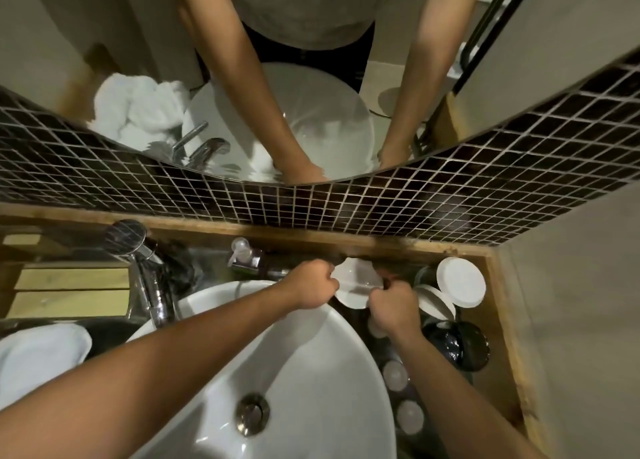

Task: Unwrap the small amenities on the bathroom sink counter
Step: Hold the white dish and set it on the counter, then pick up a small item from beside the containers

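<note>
Behind the white basin [311, 372], at the back of the counter, both your hands hold one small white wrapped amenity [356, 282] between them. Your left hand [313, 287] is curled into a fist with its fingers pressed together, gripping the item's left edge. Your right hand [393, 308] is fisted too, pinching the right edge; can't tell exactly which fingertips hold the wrapper. The item sits above the counter, just past the basin rim, near the wooden back ledge [214, 228].

To the right of your right hand, white round lids [460, 282] rest over cups by the corner, with a dark glossy object [457, 346] just in front of them. Small white round caps [394, 375] line the counter beside the basin, under your right forearm. A pump bottle [242, 252] stands left of your left hand, the chrome faucet [154, 292] farther left, and a folded white towel [41, 358] at far left. The mirror [311, 94] above the dark mosaic tiles [346, 209] reflects your arms.
</note>
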{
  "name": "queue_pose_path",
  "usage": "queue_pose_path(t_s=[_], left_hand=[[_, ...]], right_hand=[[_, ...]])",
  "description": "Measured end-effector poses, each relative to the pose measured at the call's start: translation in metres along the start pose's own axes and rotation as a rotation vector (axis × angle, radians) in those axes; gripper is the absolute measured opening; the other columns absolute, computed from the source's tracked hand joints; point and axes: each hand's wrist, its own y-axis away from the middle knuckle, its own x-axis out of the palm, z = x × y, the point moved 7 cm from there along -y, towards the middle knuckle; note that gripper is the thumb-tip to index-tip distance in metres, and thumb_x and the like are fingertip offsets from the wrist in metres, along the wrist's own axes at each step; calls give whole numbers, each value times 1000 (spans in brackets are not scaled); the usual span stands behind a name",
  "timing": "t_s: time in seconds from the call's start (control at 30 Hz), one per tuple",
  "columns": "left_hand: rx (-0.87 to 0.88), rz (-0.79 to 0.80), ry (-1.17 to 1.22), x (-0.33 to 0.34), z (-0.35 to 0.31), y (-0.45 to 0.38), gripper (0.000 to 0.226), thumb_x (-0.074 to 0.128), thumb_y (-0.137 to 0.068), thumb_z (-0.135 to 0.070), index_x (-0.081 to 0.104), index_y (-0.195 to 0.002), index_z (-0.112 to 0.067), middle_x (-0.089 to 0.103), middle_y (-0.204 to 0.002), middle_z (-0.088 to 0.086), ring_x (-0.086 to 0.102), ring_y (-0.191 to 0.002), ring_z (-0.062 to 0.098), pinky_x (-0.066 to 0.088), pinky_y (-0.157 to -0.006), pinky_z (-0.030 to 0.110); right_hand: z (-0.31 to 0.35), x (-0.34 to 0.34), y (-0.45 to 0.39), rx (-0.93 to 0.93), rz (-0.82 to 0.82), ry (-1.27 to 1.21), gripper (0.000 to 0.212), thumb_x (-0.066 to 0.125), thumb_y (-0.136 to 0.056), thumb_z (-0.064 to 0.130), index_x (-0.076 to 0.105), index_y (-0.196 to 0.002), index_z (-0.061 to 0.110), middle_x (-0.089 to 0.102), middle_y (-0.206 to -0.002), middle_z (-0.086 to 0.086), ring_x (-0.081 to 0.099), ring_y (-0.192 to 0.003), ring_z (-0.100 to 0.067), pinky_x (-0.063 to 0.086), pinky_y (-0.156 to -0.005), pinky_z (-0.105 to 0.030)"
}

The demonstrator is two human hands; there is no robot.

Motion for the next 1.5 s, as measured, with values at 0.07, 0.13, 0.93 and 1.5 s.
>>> queue_pose_path(t_s=[0.07,0.13,0.93,1.5], left_hand=[[-10,1,6,0,1,-2,17,54,-90,-22,63,-90,-8,64,-81,9,61,-76,21,52,-71,39],[-14,9,16,0,2,-2,20,54,-90,-23,65,-95,-6,67,-87,14,64,-82,25,53,-76,42],[32,69,-140,1,-2,1,35,53,-94,-26,59,-126,-14,67,-113,9,62,-104,27,52,-91,45],[274,-113,-681,0,-14,50,38,46,-91,-31,56,-126,-22,58,-123,5,52,-115,26,33,-98,43]], right_hand=[[-1,0,-2,3,-1,10,20,60,-90,12,69,-107,12,69,-92,-9,56,-69,-13,38,-53,-26],[-2,0,-3,16,-5,16,17,60,-90,13,69,-104,11,69,-92,-10,55,-67,-12,35,-51,-24],[10,-13,1,-120,-75,92,26,62,-92,14,70,-116,16,71,-105,-10,63,-93,-28,47,-78,-34],[-19,-9,52,-448,-32,728,38,67,-94,30,59,-128,16,60,-122,-6,63,-109,-25,57,-87,-41]])
